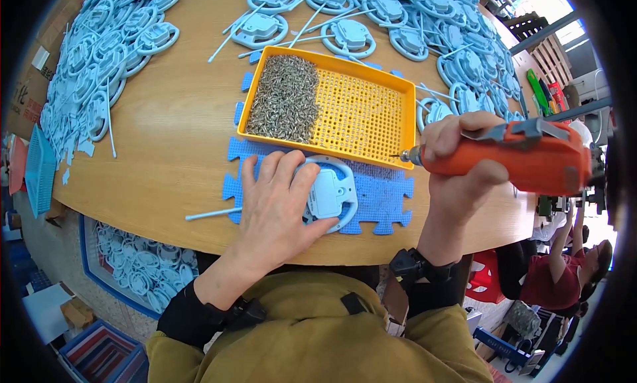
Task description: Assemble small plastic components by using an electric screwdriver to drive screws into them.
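One pale blue wheel [330, 192] sits just below the middle of the frame, lying on a blue foam mat [385, 202], and the left grip [275, 200] has it: fingers spread across its left side, thumb on its lower rim, clamped on and pinning it down. A thin pale blue rod [211, 214] pokes out to the left from beneath that hand.

Over to the right of centre, the right grip [456, 189] is wrapped firmly round an orange power screwdriver [537, 158], held nearly level, nose pointing left. Its metal bit [407, 156] is right at the lower right corner of a yellow tray [365, 114]; whether it touches, or carries a screw, is too small to tell. And look at those screws [284, 97], silver and heaped across the tray's left part, with a perforated floor showing on the right!

Plenty more on the wooden counter [172, 117]: one great pile of wheels [99, 64] at the upper left, another heap of wheels [458, 58] at the upper right. Down at the lower left, a blue-rimmed bin [85, 250] brims with pale parts [142, 263], while a person in dark red [554, 277] shows at the right edge.
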A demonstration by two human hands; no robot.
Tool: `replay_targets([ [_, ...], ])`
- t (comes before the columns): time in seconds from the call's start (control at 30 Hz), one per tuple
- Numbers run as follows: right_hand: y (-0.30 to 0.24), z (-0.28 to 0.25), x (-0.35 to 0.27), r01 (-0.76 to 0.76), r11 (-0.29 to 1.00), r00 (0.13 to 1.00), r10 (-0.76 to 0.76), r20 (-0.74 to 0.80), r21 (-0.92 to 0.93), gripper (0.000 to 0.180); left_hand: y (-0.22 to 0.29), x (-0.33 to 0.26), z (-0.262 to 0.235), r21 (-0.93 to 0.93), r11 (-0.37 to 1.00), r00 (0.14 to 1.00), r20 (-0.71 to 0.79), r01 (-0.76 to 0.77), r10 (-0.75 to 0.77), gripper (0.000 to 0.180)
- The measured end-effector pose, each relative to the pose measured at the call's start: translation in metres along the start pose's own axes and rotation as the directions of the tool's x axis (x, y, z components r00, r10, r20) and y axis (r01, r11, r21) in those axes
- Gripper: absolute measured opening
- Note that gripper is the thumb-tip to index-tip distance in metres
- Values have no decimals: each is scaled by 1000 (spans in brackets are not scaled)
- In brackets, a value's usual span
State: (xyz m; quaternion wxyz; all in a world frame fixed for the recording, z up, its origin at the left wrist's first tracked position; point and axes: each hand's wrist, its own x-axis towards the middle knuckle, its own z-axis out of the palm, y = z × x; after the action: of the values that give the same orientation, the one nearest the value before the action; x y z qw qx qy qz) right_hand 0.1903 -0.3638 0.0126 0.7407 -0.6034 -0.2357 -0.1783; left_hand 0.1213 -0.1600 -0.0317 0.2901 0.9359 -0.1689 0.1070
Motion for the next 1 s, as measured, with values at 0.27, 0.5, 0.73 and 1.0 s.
replay_targets([
  [0.27, 16, -16, -5, -66, 997, 995, 63, -73, -30, 74, -6, 2, 6, -62, 998, 999, 53, 15, -12, 67],
  [0.5, 29, -25, -1, -9, 999, 1000, 8, 29, 36, 73, -8, 7, 9, -54, 998, 998, 67, 14, -11, 65],
  [0.73, 32, -23, -2, 45, 998, 995, -49, 85, 45, 74, -6, 8, 8, -43, 999, 999, 39, -1, 3, 69],
  [1.0, -12, -6, 9, 154, 988, 988, -155, 12, 30, 81, -8, 4, 8, -55, 998, 999, 48, 11, -8, 66],
])
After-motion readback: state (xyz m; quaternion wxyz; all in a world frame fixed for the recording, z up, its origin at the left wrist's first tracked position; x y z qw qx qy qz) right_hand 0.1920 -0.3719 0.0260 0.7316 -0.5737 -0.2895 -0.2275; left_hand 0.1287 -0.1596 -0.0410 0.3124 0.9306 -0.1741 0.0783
